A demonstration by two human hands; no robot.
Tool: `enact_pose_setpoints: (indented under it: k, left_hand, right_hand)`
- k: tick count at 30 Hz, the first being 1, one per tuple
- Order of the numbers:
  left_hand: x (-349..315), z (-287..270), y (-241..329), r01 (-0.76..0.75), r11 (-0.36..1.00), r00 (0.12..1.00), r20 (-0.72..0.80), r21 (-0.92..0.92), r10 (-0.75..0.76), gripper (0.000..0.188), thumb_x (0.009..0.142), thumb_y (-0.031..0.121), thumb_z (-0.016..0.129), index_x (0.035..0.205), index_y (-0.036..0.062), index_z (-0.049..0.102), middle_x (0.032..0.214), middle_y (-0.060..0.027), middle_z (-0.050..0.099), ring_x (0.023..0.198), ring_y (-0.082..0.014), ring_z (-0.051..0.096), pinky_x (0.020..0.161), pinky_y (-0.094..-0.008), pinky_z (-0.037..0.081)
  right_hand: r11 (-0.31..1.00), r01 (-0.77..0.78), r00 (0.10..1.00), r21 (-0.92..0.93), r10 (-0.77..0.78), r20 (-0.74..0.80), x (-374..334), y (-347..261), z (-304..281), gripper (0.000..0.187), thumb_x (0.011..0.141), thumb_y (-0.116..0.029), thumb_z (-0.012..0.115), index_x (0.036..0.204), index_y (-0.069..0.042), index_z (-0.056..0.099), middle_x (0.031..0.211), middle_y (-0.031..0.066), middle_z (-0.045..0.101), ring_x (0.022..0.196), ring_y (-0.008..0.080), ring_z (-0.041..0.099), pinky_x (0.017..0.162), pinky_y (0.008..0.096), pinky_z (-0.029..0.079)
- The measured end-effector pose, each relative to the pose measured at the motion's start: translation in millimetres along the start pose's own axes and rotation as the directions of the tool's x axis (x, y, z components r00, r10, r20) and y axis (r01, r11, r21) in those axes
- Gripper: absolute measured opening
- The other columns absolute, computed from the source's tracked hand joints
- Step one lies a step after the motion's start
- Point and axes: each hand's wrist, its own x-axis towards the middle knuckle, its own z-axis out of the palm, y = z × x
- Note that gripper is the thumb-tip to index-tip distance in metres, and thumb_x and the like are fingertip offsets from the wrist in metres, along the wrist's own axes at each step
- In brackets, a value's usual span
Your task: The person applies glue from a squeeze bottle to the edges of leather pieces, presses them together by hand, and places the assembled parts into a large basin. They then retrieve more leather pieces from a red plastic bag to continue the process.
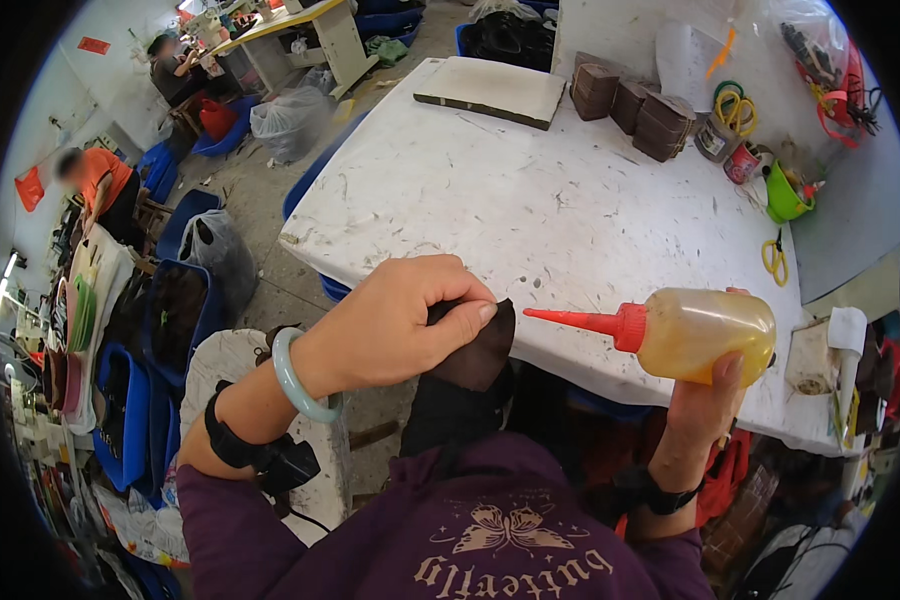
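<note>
1. Pinching the dark brown flat piece (485,350) by its edge, the left hand (400,320) had thumb and forefinger closed together; its other fingers were mostly hidden.
2. That piece hung just on the person's side of the near edge of the white tabletop (450,210); whether it touched that edge, I could not tell.
3. The right hand (708,400) was partly open, curved around a clear squeeze bottle (710,332) of amber liquid, tipped on its side above the tabletop's near right part. Its red nozzle (582,320) pointed left, the tip near the piece but apart from it.
4. With the bottle so level, too firm a grip seemed likely to push out excess liquid, marking the piece or dripping onto the tabletop's near edge.
5. Held by so small a pinch, the piece could have slipped or folded if the nozzle nudged it.
6. The broadest open room lay across the tabletop's middle. Brown bundles (635,108) and a pale slab (490,92) stood along its far side; yellow-handled scissors (774,260) lay by its right edge, where the wall (855,190) limited sideways movement.
</note>
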Motion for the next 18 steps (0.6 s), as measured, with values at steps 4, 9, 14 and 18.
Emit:
enact_pose_setpoints:
  k: [4,9,14,18]
  left_hand:
    - [-3,-1,7,-0.075,0.992,0.996,-0.043,0.1,0.08,0.01,0.082,0.009,0.061,0.086,0.0013,0.066,0.072,-0.0074,0.057,0.066,-0.019,0.054,0.059,-0.029,0.042]
    - [-6,-2,15,-0.08,0.983,0.994,-0.055,0.164,0.091,0.01,0.081,0.009,0.061,0.085,0.0019,0.066,0.071,-0.0087,0.056,0.064,-0.0216,0.054,0.056,-0.0302,0.041]
    - [-9,-3,20,-0.082,0.973,0.993,-0.065,0.216,0.098,0.01,0.079,0.009,0.061,0.085,0.002,0.066,0.071,-0.0098,0.055,0.062,-0.024,0.055,0.055,-0.0314,0.041]
    - [-10,-2,19,-0.114,0.96,0.987,-0.078,0.255,0.138,0.01,0.079,0.009,0.061,0.085,0.0021,0.065,0.071,-0.0099,0.054,0.062,-0.0251,0.054,0.055,-0.0325,0.041]
  right_hand:
    - [0.996,0.076,0.996,-0.056,-0.079,-0.043,-3,-1,5,0.076,0.079,-0.046,0.066,0.129,0.002,0.035,0.118,0.0126,0.047,0.107,0.0233,0.051,0.092,0.0364,0.042]
    - [0.987,0.135,0.991,-0.083,-0.137,-0.011,-4,-6,16,0.077,0.077,-0.047,0.069,0.126,0.003,0.035,0.119,0.0135,0.045,0.106,0.0247,0.052,0.089,0.0374,0.044]
    - [0.984,0.112,0.993,-0.14,-0.108,0.036,-4,-12,16,0.08,0.074,-0.046,0.072,0.126,0.003,0.035,0.116,0.0133,0.046,0.104,0.0252,0.053,0.087,0.0377,0.045]
    - [0.972,0.151,0.988,-0.18,-0.155,-0.005,-6,-14,16,0.08,0.073,-0.044,0.072,0.126,0.002,0.034,0.115,0.0139,0.045,0.102,0.0252,0.054,0.085,0.0371,0.045]
